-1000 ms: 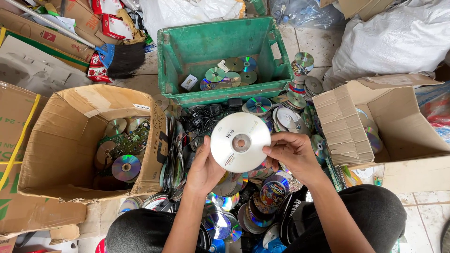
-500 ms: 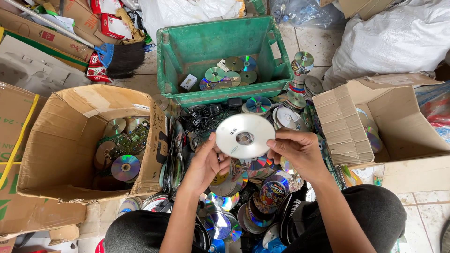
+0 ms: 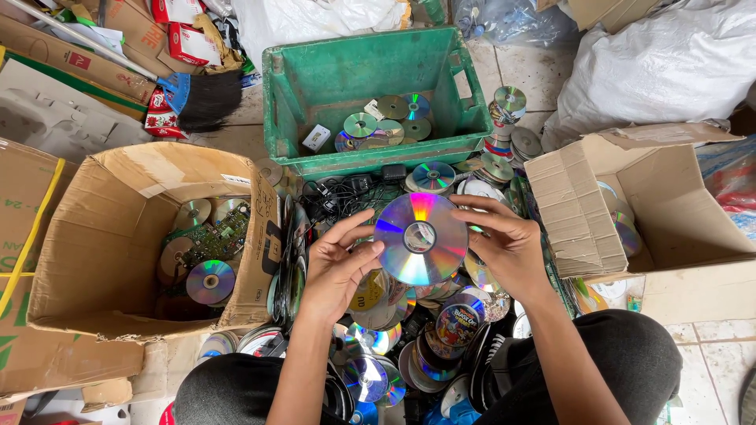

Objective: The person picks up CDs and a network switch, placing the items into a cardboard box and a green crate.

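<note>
Since the earlier frame, the disc [image 3: 420, 238] has been flipped, rainbow side up, above the pile [image 3: 409, 330]; pinched edgewise by spread fingertips of both hands [image 3: 335, 267] [image 3: 508, 248], slippage is judged possible.

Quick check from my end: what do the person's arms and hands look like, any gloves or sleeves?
Both hands, left and right, are bare: no gloves, rings or watch visible. The forearms are bare too, with no sleeves in view. Dark trousers cover the knees.
</note>
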